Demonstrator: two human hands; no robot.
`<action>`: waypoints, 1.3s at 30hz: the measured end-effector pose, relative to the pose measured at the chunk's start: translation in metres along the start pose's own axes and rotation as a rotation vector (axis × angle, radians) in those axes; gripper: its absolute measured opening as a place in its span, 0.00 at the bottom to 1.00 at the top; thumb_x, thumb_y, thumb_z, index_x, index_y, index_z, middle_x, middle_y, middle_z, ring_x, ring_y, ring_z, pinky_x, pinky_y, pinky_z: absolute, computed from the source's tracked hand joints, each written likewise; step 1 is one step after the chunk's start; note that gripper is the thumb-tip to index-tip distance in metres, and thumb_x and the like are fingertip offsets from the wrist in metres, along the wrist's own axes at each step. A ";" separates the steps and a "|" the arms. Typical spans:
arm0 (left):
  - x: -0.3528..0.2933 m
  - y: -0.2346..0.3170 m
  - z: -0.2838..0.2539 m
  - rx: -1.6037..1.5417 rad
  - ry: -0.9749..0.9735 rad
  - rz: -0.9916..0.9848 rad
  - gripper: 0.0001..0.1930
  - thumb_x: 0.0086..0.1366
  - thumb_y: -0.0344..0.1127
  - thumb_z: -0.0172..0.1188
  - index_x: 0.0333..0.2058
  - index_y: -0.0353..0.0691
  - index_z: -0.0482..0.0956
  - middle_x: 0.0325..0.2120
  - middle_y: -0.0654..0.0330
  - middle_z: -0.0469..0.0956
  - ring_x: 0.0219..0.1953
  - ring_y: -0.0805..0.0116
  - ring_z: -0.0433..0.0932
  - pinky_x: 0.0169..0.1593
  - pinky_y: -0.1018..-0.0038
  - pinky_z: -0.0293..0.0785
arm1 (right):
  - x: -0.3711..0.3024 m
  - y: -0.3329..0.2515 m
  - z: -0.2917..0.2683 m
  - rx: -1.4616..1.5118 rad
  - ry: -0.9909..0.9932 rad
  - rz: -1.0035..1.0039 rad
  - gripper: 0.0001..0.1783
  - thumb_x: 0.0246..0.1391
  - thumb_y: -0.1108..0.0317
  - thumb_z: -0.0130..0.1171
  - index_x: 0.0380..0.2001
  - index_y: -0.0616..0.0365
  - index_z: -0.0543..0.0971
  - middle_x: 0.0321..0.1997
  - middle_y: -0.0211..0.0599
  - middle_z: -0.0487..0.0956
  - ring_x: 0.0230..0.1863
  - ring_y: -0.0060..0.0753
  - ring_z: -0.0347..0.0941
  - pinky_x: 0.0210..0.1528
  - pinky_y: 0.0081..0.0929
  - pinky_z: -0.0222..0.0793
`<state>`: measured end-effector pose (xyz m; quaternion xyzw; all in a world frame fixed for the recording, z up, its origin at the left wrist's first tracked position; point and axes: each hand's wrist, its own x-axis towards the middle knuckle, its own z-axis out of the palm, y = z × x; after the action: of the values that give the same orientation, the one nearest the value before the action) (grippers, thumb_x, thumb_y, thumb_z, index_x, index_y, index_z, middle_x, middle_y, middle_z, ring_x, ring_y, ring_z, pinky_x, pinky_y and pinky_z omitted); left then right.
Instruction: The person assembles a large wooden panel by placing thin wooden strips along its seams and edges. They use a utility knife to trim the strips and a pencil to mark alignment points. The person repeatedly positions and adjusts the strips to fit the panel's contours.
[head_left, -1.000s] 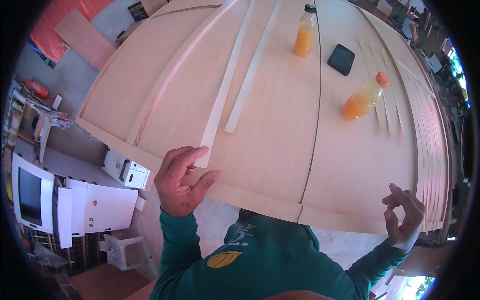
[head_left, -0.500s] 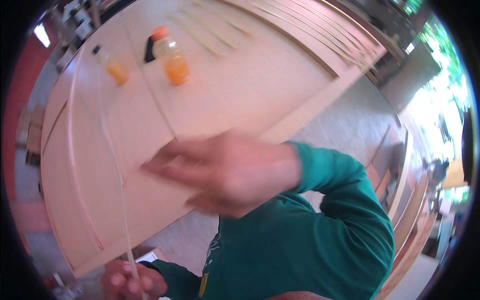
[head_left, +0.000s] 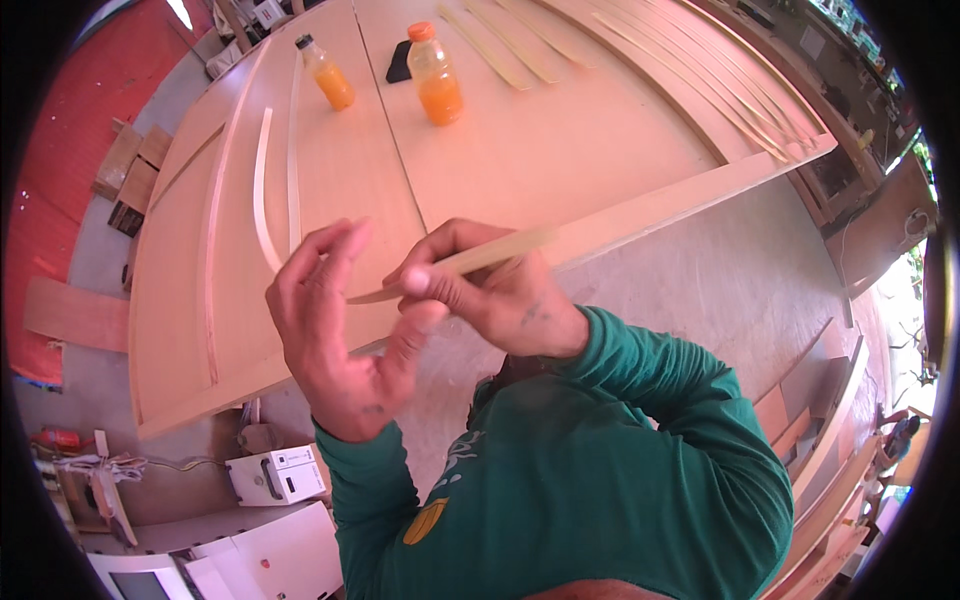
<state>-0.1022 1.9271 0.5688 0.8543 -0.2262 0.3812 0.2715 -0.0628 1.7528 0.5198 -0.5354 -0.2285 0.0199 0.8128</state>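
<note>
My right hand (head_left: 500, 295) pinches a thin, flat tan strip (head_left: 495, 253), like wood edging, between thumb and fingers. Its wide end rises past my knuckles, and a narrow end points toward my left hand (head_left: 340, 335). That hand is raised just beside it, fingers curled loosely and thumb apart, with nothing visible in its grasp. A pale curved strip (head_left: 260, 190) runs over the tabletop and disappears behind my left fingers; I cannot tell whether it joins the held piece. Both hands are above the near edge of the large wooden table (head_left: 560, 150).
Two bottles of orange liquid, one orange-capped (head_left: 438, 90) and one dark-capped (head_left: 330, 80), stand near a black flat object (head_left: 398, 62). Several thin strips (head_left: 700, 80) lie at the far right. A white box-shaped device (head_left: 275, 475) sits below the table at left.
My left hand has risen from the lower left, no longer around a long strip. My right hand has shifted right and now visibly holds a strip. The view has tilted.
</note>
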 end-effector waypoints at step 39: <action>-0.165 0.190 -0.075 0.022 -0.496 -0.547 0.07 0.64 0.30 0.76 0.41 0.41 0.90 0.37 0.57 0.89 0.43 0.54 0.86 0.51 0.60 0.77 | -0.254 -0.150 -0.398 0.636 0.259 -0.369 0.11 0.72 0.58 0.67 0.43 0.54 0.80 0.42 0.31 0.79 0.48 0.30 0.77 0.54 0.32 0.79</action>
<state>-0.3547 1.8624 0.5386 0.9525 -0.0442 0.0781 0.2909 -0.1657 1.2756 0.4347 -0.2045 -0.1991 -0.1245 0.9503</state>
